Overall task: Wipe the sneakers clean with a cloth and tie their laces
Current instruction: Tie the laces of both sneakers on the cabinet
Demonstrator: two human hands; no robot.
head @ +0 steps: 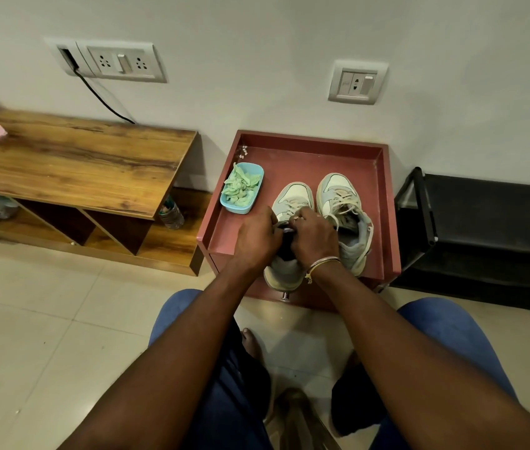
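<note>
Surface: dull red, square-topped low stand with a raised rim (292,160), against a pale wall; both sneakers and the tub sit inside the rim.
Sneaker A: pale mint, white and grey sneaker (293,197), the left one of the pair, toe toward the wall, heel at the stand's near edge; both hands are over its middle.
Sneaker B: matching sneaker (344,213), just beside A on the right, same heading, no hand on it, its laces lying loose over the tongue.
Laces: cream laces (292,207) of sneaker A show between the two hands.
Left hand (254,239): fingers curled together, tips pinching the laces at the tongue.
Right hand (315,237): fingers curled inward, clamped on the same laces; a ring on one finger, thin bangles and a yellow thread at the wrist.
Cloth: crumpled pale green cloth (240,186) lies in a light blue plastic tub (239,209), left of sneaker A and apart from the hands.
Left of stand: low wood-grain bench (72,157) with open shelves; a plastic bottle (171,215) stands at its end.
Right of stand: black rack (484,216).
Floor: pale tiles (46,319).
</note>
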